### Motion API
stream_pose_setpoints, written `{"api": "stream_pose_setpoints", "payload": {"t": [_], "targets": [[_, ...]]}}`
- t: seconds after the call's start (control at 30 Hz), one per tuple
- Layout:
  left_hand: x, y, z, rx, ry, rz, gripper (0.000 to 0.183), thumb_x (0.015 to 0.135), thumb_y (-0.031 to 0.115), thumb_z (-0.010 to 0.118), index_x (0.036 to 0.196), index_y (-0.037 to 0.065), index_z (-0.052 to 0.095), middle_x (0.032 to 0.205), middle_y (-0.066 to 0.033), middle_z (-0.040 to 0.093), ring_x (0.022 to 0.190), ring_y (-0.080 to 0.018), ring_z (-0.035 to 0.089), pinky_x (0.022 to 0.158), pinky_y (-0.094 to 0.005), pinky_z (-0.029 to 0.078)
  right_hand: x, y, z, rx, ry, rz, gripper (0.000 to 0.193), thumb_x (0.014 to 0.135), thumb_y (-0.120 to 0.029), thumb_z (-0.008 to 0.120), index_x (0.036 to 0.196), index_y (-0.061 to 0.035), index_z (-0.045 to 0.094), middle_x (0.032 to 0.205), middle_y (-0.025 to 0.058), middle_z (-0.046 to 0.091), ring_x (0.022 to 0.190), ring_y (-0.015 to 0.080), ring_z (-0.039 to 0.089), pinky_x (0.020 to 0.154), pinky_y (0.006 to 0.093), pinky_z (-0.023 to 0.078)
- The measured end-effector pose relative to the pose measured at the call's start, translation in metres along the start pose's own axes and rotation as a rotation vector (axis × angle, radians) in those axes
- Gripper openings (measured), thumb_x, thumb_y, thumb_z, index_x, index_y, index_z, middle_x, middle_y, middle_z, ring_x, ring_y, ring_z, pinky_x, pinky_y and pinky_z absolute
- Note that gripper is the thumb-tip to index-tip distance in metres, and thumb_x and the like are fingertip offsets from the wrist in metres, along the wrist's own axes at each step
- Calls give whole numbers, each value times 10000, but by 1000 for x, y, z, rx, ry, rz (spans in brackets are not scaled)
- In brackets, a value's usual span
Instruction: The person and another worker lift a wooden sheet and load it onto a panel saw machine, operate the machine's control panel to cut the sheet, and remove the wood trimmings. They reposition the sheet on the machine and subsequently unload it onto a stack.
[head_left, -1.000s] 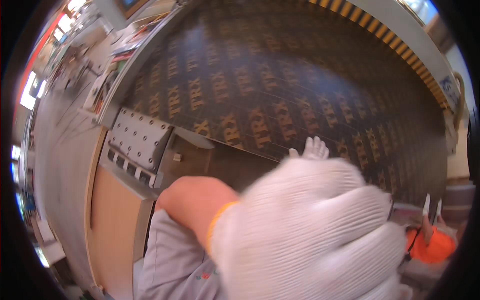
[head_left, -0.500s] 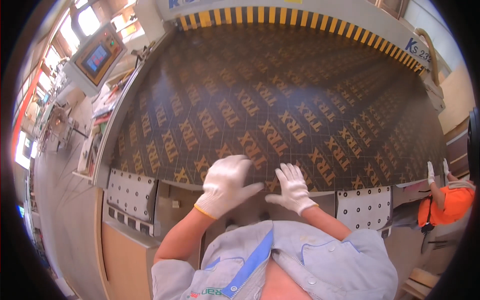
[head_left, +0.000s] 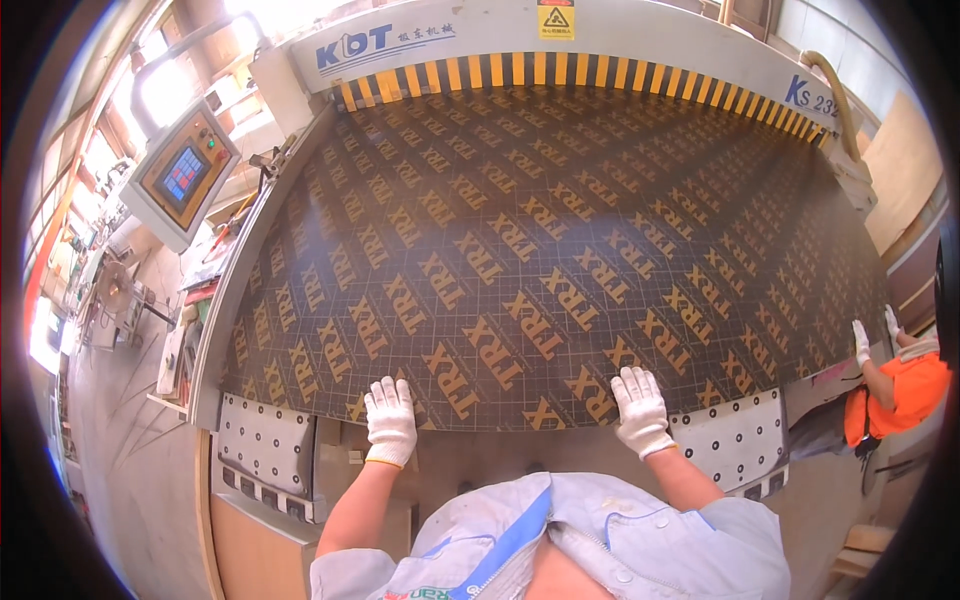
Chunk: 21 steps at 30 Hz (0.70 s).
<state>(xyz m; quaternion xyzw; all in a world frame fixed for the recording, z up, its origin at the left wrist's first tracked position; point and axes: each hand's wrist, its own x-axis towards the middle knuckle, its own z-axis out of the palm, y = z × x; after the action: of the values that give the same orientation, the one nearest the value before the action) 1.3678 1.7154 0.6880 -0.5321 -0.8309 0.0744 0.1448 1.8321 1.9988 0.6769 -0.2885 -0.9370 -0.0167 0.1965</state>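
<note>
A large dark brown panel [head_left: 500,230] with repeated yellow print lies flat across the machine table. At its near edge, left of the middle, my left hand [head_left: 391,422] rests in a white knitted glove, fingers stretched out on the panel. Farther right on the same edge is my right hand [head_left: 642,410], gloved alike and lying flat, fingers pointing away from me. Neither hand grips anything. The two hands are well apart, about shoulder width.
Behind the panel runs a machine beam [head_left: 480,35] with a yellow-and-black striped guard [head_left: 520,70]. A control screen box [head_left: 182,172] hangs at the left. White perforated support tables [head_left: 268,440] stand below the near edge. A co-worker in an orange vest [head_left: 905,395] touches the panel's right end.
My hands have spread apart, left hand to the left and right hand to the right, and now lie flat on the near edge. The view has tilted up, showing more of the beam.
</note>
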Motion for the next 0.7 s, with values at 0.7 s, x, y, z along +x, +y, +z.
{"api": "stream_pose_setpoints", "payload": {"t": [0.7], "targets": [[1,5,-2,-35,32,-4,642,1008,135,698,1598,-81,566,1628,-379,583,1483,-580,580,1243,-711,450,-1,1,1,52,48,-26,815,655,-118,871,1450,7,739,1566,279,694,1512,478,621,1347,608,413]]}}
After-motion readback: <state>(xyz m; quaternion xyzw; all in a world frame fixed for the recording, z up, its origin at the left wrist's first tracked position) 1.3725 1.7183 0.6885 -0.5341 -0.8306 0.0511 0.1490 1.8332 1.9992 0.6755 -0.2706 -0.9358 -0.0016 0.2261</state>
